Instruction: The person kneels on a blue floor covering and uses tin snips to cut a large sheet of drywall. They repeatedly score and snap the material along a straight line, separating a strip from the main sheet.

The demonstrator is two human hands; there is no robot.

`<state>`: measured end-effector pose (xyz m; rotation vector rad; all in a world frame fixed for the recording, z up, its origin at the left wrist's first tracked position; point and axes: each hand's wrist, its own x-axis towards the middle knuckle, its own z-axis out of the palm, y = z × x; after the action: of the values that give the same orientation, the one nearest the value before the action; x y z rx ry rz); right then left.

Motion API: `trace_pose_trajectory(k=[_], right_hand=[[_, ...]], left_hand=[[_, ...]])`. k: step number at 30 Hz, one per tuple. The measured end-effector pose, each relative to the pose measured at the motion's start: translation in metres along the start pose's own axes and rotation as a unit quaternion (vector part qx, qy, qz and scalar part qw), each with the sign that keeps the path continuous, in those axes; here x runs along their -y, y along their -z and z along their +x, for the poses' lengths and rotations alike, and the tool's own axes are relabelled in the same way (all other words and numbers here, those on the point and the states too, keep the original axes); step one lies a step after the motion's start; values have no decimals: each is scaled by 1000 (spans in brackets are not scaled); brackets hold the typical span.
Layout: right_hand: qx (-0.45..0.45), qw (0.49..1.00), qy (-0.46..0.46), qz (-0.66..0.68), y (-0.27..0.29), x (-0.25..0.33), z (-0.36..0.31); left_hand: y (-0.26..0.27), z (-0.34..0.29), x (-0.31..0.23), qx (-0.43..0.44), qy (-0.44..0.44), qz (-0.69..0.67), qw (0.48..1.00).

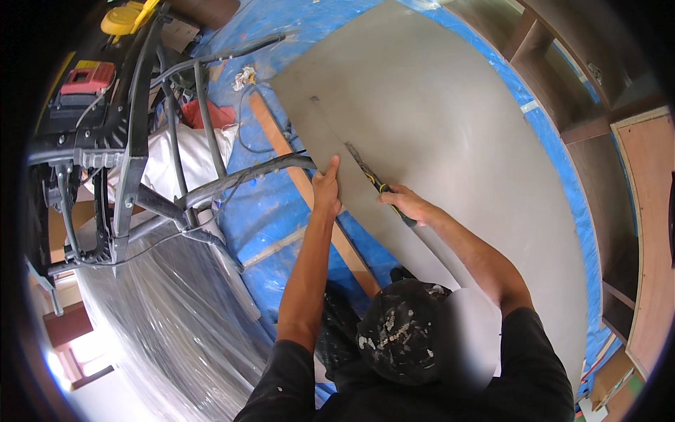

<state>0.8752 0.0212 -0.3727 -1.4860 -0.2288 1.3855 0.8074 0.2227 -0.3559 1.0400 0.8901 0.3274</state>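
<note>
A large smooth grey board (450, 105) lies before me, its near-left edge beside my left hand. My left hand (327, 188) grips that edge, one digit laid along the top face and the other fingers mostly hidden. My right hand (411, 204) is closed round the black and yellow handle of a handsaw (373, 177). Its narrow dark blade rests against the board, pointing away and to the left. A dark slit runs from the handle back toward me, and a fainter line with a dark smudge extends beyond the tip.
Blue sheeting (271, 214) covers the floor. A wooden strip (302, 179) lies left of the board. Black metal frame tubing (239, 176) and clear plastic wrap (169, 309) stand at the left. Brown shelving (541, 63) lines the right. A paint-spotted black cap (397, 330) blocks the lower middle.
</note>
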Motion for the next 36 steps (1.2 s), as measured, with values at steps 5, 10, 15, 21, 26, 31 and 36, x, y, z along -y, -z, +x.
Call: trace_pose_trajectory(k=[5, 10, 15, 21, 26, 31, 36], right_hand=[[-22, 1000, -8, 9, -5, 12, -4], [-28, 1000, 5, -9, -6, 12, 0], [13, 997, -55, -44, -2, 13, 5], [8, 997, -50, -58, -5, 21, 2], [6, 997, -42, -63, -4, 25, -7], [7, 997, -17, -75, -4, 19, -1], [-47, 995, 57, -71, -7, 4, 9]], left_hand=[[3, 3, 1, -2, -4, 7, 1000], [1, 0, 3, -7, -12, -6, 1000], [-1, -3, 1, -5, -17, 6, 1000], [-2, -4, 2, -9, -26, -3, 1000], [-2, -6, 1, 1, -26, -12, 1000], [-4, -9, -2, -4, -31, -15, 999], [-4, -8, 0, -13, -30, -17, 999]])
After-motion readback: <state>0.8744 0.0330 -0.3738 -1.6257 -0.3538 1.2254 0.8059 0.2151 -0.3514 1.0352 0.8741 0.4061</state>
